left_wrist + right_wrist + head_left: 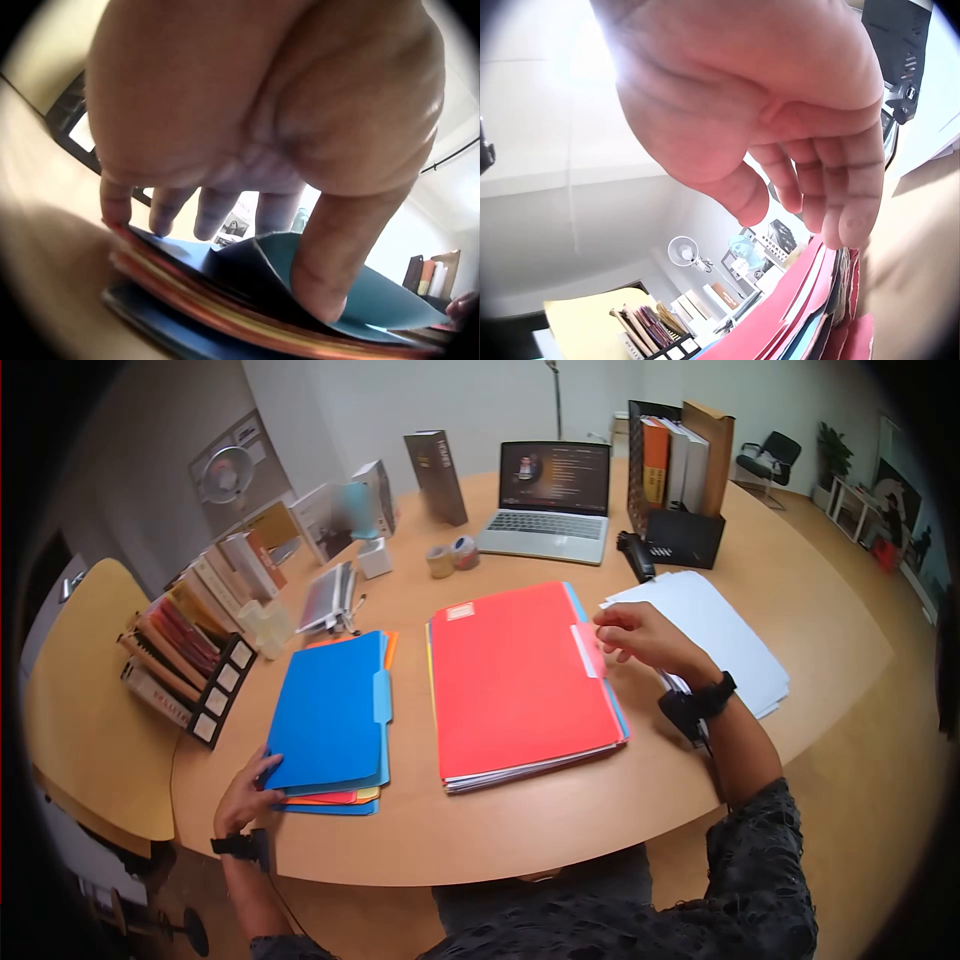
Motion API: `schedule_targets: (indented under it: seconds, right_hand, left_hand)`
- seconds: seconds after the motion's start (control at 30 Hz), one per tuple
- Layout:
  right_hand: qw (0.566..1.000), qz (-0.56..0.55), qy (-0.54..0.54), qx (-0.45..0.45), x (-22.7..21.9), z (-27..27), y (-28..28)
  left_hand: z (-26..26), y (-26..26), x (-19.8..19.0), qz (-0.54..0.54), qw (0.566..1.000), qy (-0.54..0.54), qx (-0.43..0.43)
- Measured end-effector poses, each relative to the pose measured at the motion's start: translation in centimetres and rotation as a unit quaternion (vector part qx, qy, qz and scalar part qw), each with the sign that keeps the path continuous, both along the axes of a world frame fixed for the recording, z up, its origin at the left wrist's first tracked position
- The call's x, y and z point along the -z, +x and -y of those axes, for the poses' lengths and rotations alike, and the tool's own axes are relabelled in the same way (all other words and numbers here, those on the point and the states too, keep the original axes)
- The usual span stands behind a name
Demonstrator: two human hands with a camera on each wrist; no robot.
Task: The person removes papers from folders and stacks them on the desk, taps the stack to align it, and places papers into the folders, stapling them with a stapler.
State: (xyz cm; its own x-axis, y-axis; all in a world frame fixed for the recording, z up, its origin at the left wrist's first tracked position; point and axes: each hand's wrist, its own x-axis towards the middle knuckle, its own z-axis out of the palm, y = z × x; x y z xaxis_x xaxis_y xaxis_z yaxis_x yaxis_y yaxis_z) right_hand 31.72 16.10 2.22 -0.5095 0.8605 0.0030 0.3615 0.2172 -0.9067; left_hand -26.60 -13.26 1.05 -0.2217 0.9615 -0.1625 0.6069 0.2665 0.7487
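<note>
A blue folder (330, 705) lies on top of a stack of coloured folders at the left. My left hand (245, 796) holds its near left corner, thumb at the near edge and fingers along the left side. In the left wrist view the teal folder (375, 296) bows up beside the thumb. A thicker stack, topped by a red folder (520, 680), lies in the middle of the table. Beside its pink tab (588, 650), my right hand (645, 635) hovers with loosely curled fingers and nothing in them, fingertips close to the stack's right edge.
White paper sheets (715, 635) lie under and beyond my right forearm. A laptop (550, 505), two tape rolls (453, 558) and a stapler (636, 556) stand farther back. File holders (215, 695) line the left side, and a black book holder (685, 538) stands at the back right.
</note>
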Motion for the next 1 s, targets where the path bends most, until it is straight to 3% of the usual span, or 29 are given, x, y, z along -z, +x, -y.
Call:
schedule_targets:
  seconds: [0.03,0.2,0.3,0.37,0.4,0.47,0.6,0.67,0.73,0.83,1.0]
  right_hand:
    - [1.0,-0.009,-0.005,-0.001,0.0,-0.1,0.0]
    - [1.0,-0.015,-0.017,0.003,0.0,-0.4,0.3]
    - [0.995,-0.071,-0.075,-0.004,0.0,-0.7,0.2]
    - [0.968,-0.192,-0.16,-0.008,-0.1,-0.6,0.1]
    - [0.968,-0.191,-0.16,-0.006,-0.3,-0.6,0.0]
    - [0.945,-0.241,-0.222,-0.02,-0.8,-0.8,-0.5]
    - [0.941,-0.243,-0.236,0.0,-0.9,-1.6,-1.6]
    - [0.945,-0.233,-0.229,0.005,-1.0,-1.7,-1.8]
    - [0.947,-0.223,-0.229,0.019,-1.0,-1.2,-1.9]
    - [0.954,-0.201,-0.222,0.028,-0.8,-0.9,-2.1]
    - [0.953,-0.201,-0.228,0.017,-0.7,-0.4,-2.0]
  left_hand:
    - [0.0,0.5,-0.2,0.027,0.999,-0.011,-0.038]
    - [0.5,0.5,-0.3,0.008,0.999,-0.012,-0.049]
    - [0.8,1.0,-2.1,-0.078,0.996,-0.031,-0.017]
    - [0.6,1.1,-3.4,-0.245,0.968,0.011,0.046]
    - [-0.2,1.3,-3.8,-0.244,0.968,0.01,0.049]
    - [-4.5,6.7,-6.1,-0.069,0.983,0.139,0.098]
    - [-13.2,14.9,-5.7,-0.066,0.971,0.115,0.199]
    - [-15.1,19.6,-5.1,-0.122,0.954,0.11,0.251]
    - [-16.3,22.0,-2.5,-0.251,0.898,0.136,0.335]
    - [-15.4,25.6,-1.8,-0.285,0.873,0.082,0.388]
    - [-13.7,26.3,-0.3,-0.323,0.875,0.104,0.346]
